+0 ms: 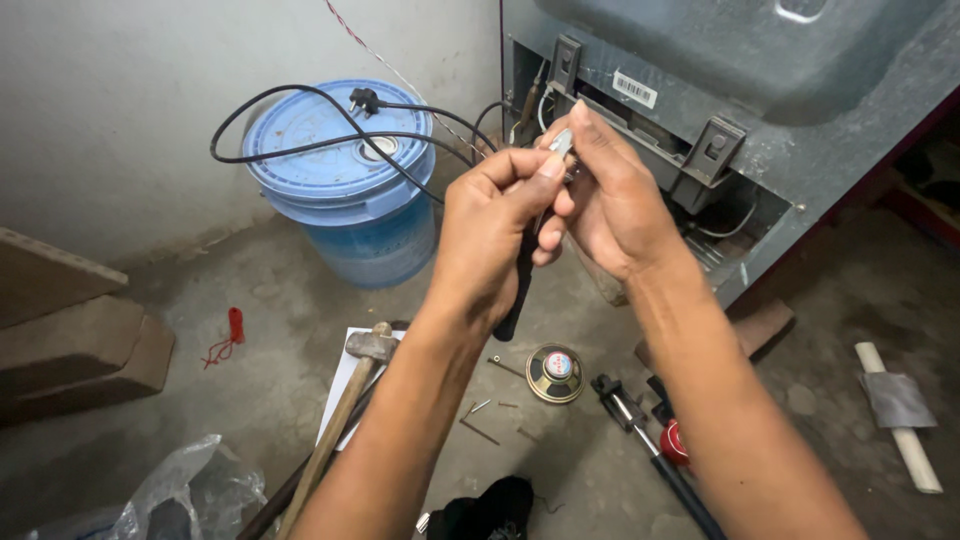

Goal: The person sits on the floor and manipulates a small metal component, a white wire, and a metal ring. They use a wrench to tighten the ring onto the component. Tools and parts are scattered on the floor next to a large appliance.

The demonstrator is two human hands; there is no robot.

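Head view is showing both hands, left hand [492, 235] and right hand [610, 200], pinching a black-handled tool [517, 290], its long axis running from 12 to 6 o'clock.

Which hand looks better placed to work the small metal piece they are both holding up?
Probably the right hand: its fingertips pinch the small metal piece at the top. The left hand is wrapped around the black tool handle, so it looks busy steadying the tool.
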